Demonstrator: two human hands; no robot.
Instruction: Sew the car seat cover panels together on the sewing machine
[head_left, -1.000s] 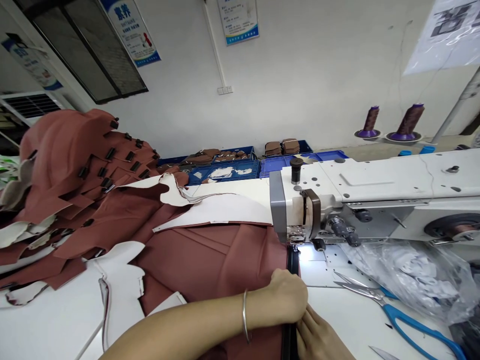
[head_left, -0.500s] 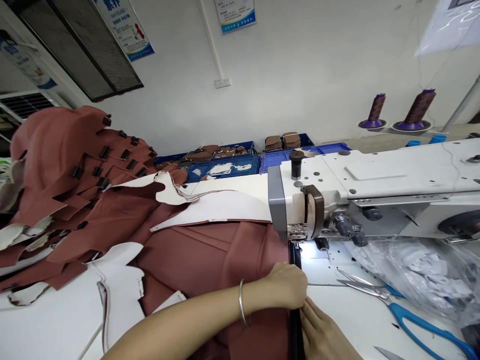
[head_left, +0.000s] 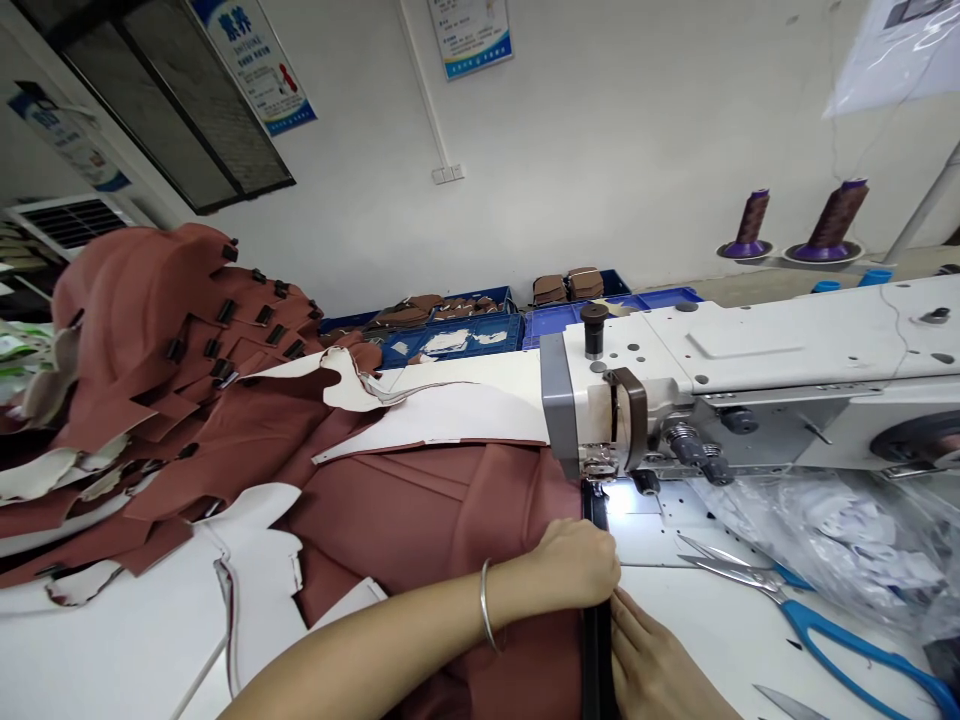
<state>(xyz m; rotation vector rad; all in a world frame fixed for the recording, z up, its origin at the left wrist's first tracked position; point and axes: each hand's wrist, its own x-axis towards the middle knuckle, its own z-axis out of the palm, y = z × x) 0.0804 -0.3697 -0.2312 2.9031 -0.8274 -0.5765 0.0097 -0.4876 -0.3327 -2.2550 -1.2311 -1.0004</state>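
My left hand point(head_left: 579, 562), a bangle on its wrist, is closed on a black strip point(head_left: 598, 650) along the right edge of a reddish-brown leather-like cover point(head_left: 397, 505). Just below it, my right hand point(head_left: 654, 655) has its fingers together against the strip's right side; its thumb is hidden. The strip runs up under the needle area of a white sewing machine point(head_left: 757, 345), where a lamp lights the plate. A white-backed panel point(head_left: 442, 412) of the cover lies by the machine's head.
Blue-handled scissors point(head_left: 840, 640) lie right of my hands, beside a clear plastic bag point(head_left: 840, 540) with white pieces. A pile of reddish-brown covers with black clips point(head_left: 172, 330) rises at left. Thread cones point(head_left: 832, 222) stand behind the machine. Blue crates point(head_left: 450, 345) sit by the wall.
The view has shifted slightly, so the scene sits a little further right and mostly lower. Both hands stay at the black strip with almost the same grip.
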